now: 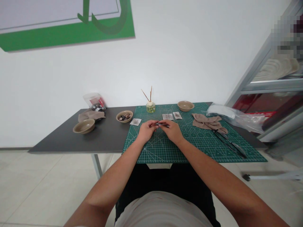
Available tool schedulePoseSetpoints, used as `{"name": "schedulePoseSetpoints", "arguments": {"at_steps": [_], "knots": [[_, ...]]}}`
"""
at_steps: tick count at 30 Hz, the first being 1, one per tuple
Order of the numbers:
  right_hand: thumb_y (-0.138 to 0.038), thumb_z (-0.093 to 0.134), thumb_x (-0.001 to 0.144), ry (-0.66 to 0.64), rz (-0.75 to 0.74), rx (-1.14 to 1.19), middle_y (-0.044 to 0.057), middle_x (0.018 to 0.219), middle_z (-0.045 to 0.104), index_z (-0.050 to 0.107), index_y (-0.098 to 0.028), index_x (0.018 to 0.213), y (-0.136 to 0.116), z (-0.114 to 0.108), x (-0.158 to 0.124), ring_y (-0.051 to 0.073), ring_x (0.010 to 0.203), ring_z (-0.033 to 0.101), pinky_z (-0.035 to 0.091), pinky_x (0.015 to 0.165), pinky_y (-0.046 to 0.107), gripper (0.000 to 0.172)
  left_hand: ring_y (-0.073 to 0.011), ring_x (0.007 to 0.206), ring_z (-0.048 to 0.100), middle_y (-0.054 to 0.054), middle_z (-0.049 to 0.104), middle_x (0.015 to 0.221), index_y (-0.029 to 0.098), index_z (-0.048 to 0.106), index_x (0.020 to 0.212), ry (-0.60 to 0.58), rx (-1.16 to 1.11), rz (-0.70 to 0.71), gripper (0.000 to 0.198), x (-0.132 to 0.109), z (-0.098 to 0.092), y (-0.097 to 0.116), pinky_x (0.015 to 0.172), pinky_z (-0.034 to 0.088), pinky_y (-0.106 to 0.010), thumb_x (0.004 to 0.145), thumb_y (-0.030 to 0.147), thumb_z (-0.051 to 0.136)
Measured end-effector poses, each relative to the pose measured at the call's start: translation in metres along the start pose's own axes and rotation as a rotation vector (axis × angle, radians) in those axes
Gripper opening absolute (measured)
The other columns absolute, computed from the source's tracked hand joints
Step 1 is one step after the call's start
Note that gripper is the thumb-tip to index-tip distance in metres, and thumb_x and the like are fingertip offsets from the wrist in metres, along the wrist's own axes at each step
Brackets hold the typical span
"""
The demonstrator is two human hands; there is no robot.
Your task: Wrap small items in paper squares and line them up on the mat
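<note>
Clock directions are taken from the paired hands, with twelve o'clock toward the wall. A small dark item (159, 124) is held at the centre, above the green cutting mat (163, 153) on the worktop (104, 140). The fingers of the left hand (146, 130) and the right hand (174, 130) are seen pinched on it, nearly tip to tip; its exact shape cannot be made out (it is largely covered by the grip).

For sound handling, it is judged that light fingertip pressure should be kept, with one hand steadying while the other adjusts. The work is best kept low over the mat, so that a slip would be caught. Knocks should be guarded against at eleven o'clock, where a reed diffuser (151, 107) is stood. A bowl (117, 119) of mixed pieces (125, 117) is noted between nine and ten o'clock, another bowl (186, 107) at two, and a brown cloth (205, 121) at three; wide elbow movement toward the cloth should be avoided
</note>
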State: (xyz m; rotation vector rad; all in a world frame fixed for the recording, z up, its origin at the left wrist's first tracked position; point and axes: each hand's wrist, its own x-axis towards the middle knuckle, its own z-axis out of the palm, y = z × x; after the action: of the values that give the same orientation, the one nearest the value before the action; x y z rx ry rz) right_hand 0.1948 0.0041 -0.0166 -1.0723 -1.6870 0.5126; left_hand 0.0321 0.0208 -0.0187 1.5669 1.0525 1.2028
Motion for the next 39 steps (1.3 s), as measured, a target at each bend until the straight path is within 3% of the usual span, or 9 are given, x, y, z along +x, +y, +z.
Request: {"name": "schedulePoseSetpoints", "arguments": {"at_steps": [4, 9, 16, 22, 28, 35, 39], "knots": [[-0.026, 0.063, 0.08, 0.012, 0.033, 0.022, 0.001, 0.087, 0.073, 0.071, -0.022, 0.089, 0.001, -0.0011, 0.0003, 0.017, 0.08, 0.067, 0.052, 0.079, 0.032, 0.012, -0.0122, 0.06, 0.055, 0.0, 0.065, 0.07, 0.018, 0.071, 0.097, -0.015, 0.044, 0.01, 0.027, -0.0016, 0.0002, 0.0021, 0.061, 0.044, -0.025, 0.071, 0.019, 0.065], [-0.028, 0.062, 0.082, -0.025, -0.008, 0.011, 0.002, 0.095, 0.073, 0.071, -0.024, 0.095, -0.0033, -0.0035, 0.0006, 0.019, 0.09, 0.066, 0.049, 0.084, 0.034, 0.017, -0.0127, 0.06, 0.056, 0.0, 0.066, 0.069, 0.018, 0.072, 0.096, -0.016, 0.04, 0.029, 0.026, -0.0016, -0.0004, 0.0034, 0.061, 0.045, -0.026, 0.071, 0.019, 0.065], [-0.032, 0.065, 0.079, 0.023, 0.081, 0.007, 0.001, 0.084, 0.074, 0.073, -0.023, 0.086, -0.004, -0.0041, 0.0006, 0.02, 0.081, 0.067, 0.051, 0.076, 0.032, 0.014, -0.0126, 0.061, 0.057, -0.003, 0.07, 0.077, 0.018, 0.072, 0.099, -0.019, 0.04, 0.021, 0.03, 0.0002, -0.0004, 0.0, 0.06, 0.046, -0.025, 0.071, 0.017, 0.064], [-0.027, 0.058, 0.084, -0.007, 0.008, -0.061, 0.002, 0.09, 0.074, 0.073, -0.023, 0.093, -0.0054, -0.0046, -0.0001, 0.02, 0.086, 0.067, 0.05, 0.079, 0.033, 0.018, -0.0125, 0.06, 0.057, -0.003, 0.069, 0.076, 0.018, 0.073, 0.096, -0.01, 0.065, 0.025, 0.027, 0.0, -0.0008, 0.0019, 0.059, 0.046, -0.025, 0.071, 0.018, 0.064], [-0.031, 0.062, 0.082, -0.017, 0.055, -0.116, 0.001, 0.079, 0.074, 0.074, -0.024, 0.088, -0.0037, -0.0048, -0.0002, 0.02, 0.074, 0.068, 0.05, 0.071, 0.032, 0.015, -0.012, 0.059, 0.056, -0.001, 0.066, 0.07, 0.017, 0.072, 0.098, 0.013, 0.04, 0.011, 0.029, 0.0014, -0.0009, -0.0017, 0.058, 0.046, -0.024, 0.07, 0.017, 0.063], [-0.03, 0.06, 0.085, -0.005, -0.022, -0.088, 0.001, 0.094, 0.075, 0.074, -0.027, 0.094, -0.002, -0.0024, -0.0014, 0.021, 0.088, 0.068, 0.051, 0.082, 0.034, 0.017, -0.0128, 0.063, 0.057, -0.002, 0.067, 0.074, 0.016, 0.072, 0.095, -0.008, 0.052, 0.016, 0.026, -0.0005, -0.0013, 0.0022, 0.061, 0.046, -0.025, 0.07, 0.016, 0.063], [-0.029, 0.06, 0.085, -0.008, -0.026, -0.114, 0.002, 0.093, 0.075, 0.074, -0.027, 0.093, -0.0029, -0.0024, -0.0019, 0.021, 0.088, 0.069, 0.052, 0.082, 0.035, 0.017, -0.0127, 0.061, 0.057, -0.001, 0.066, 0.072, 0.017, 0.071, 0.098, -0.013, -0.003, 0.022, 0.03, -0.0004, -0.0012, 0.0032, 0.062, 0.047, -0.026, 0.07, 0.014, 0.062]]}}
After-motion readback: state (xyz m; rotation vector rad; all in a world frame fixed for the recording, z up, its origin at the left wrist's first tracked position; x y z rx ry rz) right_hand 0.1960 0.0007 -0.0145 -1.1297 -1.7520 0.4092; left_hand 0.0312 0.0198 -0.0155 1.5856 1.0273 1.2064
